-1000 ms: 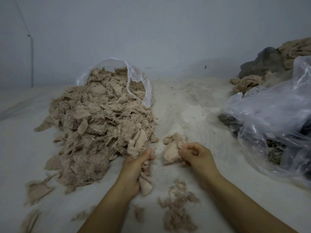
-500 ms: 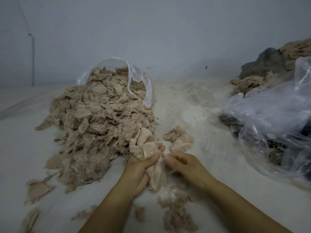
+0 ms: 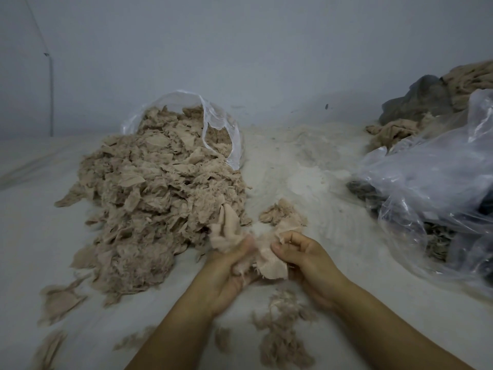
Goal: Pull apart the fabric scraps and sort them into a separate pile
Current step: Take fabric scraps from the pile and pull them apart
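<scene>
Two hands meet at centre: the left hand [image 3: 226, 273] and right hand [image 3: 306, 259] both pinch one beige fabric scrap [image 3: 269, 259]. A large scrap heap [image 3: 157, 198] spills from a clear bag [image 3: 216, 121] on the left.

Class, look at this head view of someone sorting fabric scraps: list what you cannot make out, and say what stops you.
- Left hand fingertips: hidden behind the held scraps.
- Contents of the plastic bag on the right: only dark shapes show through the crinkled film, and the frame edge cuts it off.
- Loose scraps at lower left: blurred.
- Back of the big pile: hidden inside the clear bag.
</scene>
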{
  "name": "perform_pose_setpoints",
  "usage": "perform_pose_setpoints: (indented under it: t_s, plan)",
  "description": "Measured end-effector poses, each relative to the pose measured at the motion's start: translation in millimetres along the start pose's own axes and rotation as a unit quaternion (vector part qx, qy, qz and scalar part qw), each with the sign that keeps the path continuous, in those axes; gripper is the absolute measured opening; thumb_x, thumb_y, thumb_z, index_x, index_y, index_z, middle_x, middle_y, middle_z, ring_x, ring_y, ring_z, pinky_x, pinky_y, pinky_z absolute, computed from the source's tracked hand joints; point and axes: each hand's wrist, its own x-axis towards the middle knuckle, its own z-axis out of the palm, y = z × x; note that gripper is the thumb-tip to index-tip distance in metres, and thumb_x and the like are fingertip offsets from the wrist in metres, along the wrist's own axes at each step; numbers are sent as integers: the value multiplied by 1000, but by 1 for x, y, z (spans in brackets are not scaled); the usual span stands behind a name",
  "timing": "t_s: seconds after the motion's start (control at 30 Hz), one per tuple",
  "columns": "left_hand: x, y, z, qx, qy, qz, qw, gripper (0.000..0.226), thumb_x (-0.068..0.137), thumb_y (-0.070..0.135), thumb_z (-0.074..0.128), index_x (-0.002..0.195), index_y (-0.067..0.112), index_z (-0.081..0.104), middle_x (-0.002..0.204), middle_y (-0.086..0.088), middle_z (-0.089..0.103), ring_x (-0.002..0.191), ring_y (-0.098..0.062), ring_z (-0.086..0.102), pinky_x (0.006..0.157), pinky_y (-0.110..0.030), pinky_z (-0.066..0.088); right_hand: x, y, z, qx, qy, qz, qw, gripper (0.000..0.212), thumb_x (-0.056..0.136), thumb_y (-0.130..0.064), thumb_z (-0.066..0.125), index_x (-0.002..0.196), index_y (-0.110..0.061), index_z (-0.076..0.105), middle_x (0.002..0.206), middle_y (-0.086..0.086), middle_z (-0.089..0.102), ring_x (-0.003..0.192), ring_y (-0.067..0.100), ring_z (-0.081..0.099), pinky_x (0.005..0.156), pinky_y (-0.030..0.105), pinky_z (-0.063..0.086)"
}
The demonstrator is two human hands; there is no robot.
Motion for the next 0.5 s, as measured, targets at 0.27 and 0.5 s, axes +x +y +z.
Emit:
perform_pose_setpoints:
  t_s: [0.27,0.5]
  plan:
    - [2,-9,3,31,64,79,994,39,71,-3,63,111,-3,61,102,-22,70,89,-30,70,66,-36,60,8,7,-5,10,42,45,998,15,87,-7,64,75,-10,56,65,8,61,52,16,57,43,24,48]
    - [4,-6,-3,36,60,-44,997,13,65,-4,64,78,-7,66,70,-17,67,62,-21,69,55,-30,57,17,-3,-28,-261,241,-44,934,27,88,-40,62,95,-14,61,88,3,62,69,12,56,62,27,44]
